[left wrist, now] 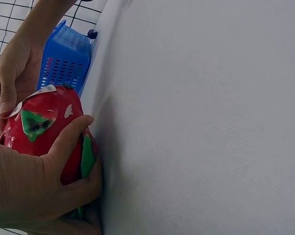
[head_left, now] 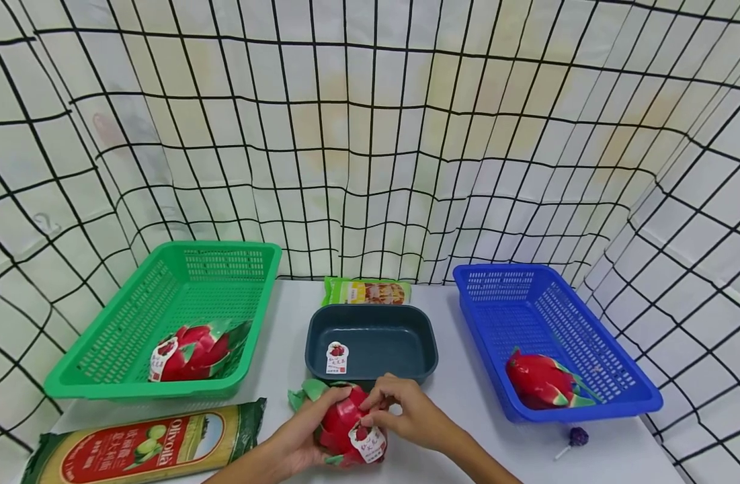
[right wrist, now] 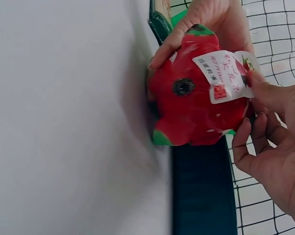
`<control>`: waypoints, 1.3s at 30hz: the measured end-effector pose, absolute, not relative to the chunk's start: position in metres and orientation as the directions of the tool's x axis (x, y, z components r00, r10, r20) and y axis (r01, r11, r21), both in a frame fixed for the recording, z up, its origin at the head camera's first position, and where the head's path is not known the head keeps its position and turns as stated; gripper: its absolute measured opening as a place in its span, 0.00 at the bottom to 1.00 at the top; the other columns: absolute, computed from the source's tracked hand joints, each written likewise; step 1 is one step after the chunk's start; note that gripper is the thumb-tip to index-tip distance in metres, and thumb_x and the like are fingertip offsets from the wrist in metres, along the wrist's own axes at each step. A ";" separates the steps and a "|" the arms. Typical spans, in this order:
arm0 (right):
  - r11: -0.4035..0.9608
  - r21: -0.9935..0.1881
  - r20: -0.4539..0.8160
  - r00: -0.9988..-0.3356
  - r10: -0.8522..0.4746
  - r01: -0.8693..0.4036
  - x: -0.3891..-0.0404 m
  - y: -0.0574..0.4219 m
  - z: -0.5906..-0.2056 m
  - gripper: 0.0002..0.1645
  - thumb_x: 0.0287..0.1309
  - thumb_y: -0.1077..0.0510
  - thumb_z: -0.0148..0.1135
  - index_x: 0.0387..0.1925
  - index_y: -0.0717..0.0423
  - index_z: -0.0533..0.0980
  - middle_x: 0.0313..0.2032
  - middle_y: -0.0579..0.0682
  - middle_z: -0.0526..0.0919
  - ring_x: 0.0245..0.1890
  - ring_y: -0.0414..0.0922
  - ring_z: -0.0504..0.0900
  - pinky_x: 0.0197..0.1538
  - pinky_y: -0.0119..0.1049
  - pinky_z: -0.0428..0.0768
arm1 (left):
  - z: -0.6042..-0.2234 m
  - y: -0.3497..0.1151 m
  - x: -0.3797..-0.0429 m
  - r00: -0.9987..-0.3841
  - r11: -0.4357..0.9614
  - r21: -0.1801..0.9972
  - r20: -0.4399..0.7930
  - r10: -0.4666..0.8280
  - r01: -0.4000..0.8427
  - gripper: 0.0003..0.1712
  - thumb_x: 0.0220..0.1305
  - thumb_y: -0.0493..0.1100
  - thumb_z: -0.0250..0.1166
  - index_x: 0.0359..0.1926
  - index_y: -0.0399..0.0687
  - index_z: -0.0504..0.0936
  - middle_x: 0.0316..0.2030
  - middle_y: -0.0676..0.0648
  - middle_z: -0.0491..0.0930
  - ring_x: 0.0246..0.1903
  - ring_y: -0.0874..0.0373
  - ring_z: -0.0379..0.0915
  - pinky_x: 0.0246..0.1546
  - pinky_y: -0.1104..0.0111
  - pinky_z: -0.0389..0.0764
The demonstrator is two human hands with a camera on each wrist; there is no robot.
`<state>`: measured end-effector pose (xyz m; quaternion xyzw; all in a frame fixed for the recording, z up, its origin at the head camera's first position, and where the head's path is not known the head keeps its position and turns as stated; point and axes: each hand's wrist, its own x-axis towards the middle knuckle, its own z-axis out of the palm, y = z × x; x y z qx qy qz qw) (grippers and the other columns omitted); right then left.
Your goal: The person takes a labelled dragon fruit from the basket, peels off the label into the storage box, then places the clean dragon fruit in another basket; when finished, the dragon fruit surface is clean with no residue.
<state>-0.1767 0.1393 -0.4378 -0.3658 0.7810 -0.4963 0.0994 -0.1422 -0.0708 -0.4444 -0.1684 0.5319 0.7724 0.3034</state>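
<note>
Left hand (head_left: 306,435): gripping the dragon fruit (head_left: 344,418) round its side
Right hand (head_left: 406,409): pinching the sticker (head_left: 368,445) edge
Fruit's place: over the worktop (head_left: 454,396), just nearer than the dark tray (head_left: 372,308)
Feel: probably light, smooth, slippery, fairly stiff; leaf tips likely bend
Best hold: round the middle
Long axis: slanting, leafy end (head_left: 312,389) far left, dark-spotted end (right wrist: 184,86) near right
</note>
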 end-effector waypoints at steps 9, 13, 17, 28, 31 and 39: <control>0.271 -0.768 0.202 -0.621 -0.757 -0.580 -0.174 0.143 -0.429 0.08 0.61 0.50 0.62 0.35 0.47 0.73 0.36 0.41 0.78 0.42 0.32 0.72 0.45 0.27 0.80 | -0.445 -0.072 -0.141 -0.758 -0.240 0.721 -0.591 0.276 -0.650 0.52 0.59 0.63 0.64 0.67 0.36 0.46 0.59 0.30 0.62 0.56 0.35 0.62 0.52 0.50 0.81; 0.283 -0.713 0.178 -0.556 -0.812 -0.642 -0.171 0.146 -0.423 0.07 0.63 0.50 0.59 0.35 0.48 0.72 0.43 0.42 0.78 0.49 0.35 0.71 0.52 0.28 0.77 | -0.444 -0.073 -0.141 -0.757 -0.241 0.719 -0.598 0.263 -0.652 0.53 0.59 0.63 0.64 0.68 0.36 0.45 0.60 0.29 0.60 0.57 0.33 0.60 0.53 0.50 0.81; 0.279 -0.746 0.106 -0.521 -0.847 -0.605 -0.170 0.149 -0.415 0.07 0.65 0.52 0.59 0.34 0.51 0.73 0.48 0.46 0.79 0.53 0.36 0.72 0.55 0.28 0.77 | -0.444 -0.075 -0.141 -0.758 -0.229 0.724 -0.601 0.255 -0.651 0.52 0.59 0.62 0.65 0.67 0.37 0.46 0.60 0.29 0.60 0.57 0.33 0.59 0.52 0.51 0.81; 0.234 -0.909 -0.068 -0.432 -0.899 -0.345 -0.178 0.155 -0.403 0.05 0.64 0.61 0.60 0.37 0.59 0.73 0.54 0.58 0.75 0.57 0.36 0.73 0.55 0.28 0.78 | -0.445 -0.075 -0.143 -0.746 -0.237 0.710 -0.602 0.285 -0.663 0.51 0.59 0.60 0.66 0.67 0.38 0.47 0.59 0.29 0.60 0.58 0.32 0.59 0.52 0.50 0.81; 0.218 -0.921 -0.076 -0.402 -0.913 -0.322 -0.181 0.156 -0.404 0.07 0.64 0.60 0.59 0.37 0.61 0.74 0.54 0.58 0.74 0.57 0.36 0.72 0.56 0.29 0.78 | -0.446 -0.075 -0.144 -0.745 -0.236 0.709 -0.605 0.281 -0.665 0.51 0.58 0.59 0.67 0.67 0.38 0.47 0.59 0.29 0.60 0.58 0.32 0.59 0.52 0.50 0.81; 0.174 -0.952 -0.096 -0.290 -0.952 -0.254 -0.184 0.163 -0.412 0.14 0.67 0.55 0.57 0.38 0.65 0.73 0.49 0.62 0.70 0.56 0.35 0.70 0.59 0.35 0.78 | -0.447 -0.076 -0.145 -0.747 -0.204 0.722 -0.607 0.272 -0.661 0.51 0.57 0.59 0.68 0.66 0.38 0.48 0.58 0.29 0.61 0.56 0.32 0.60 0.51 0.50 0.82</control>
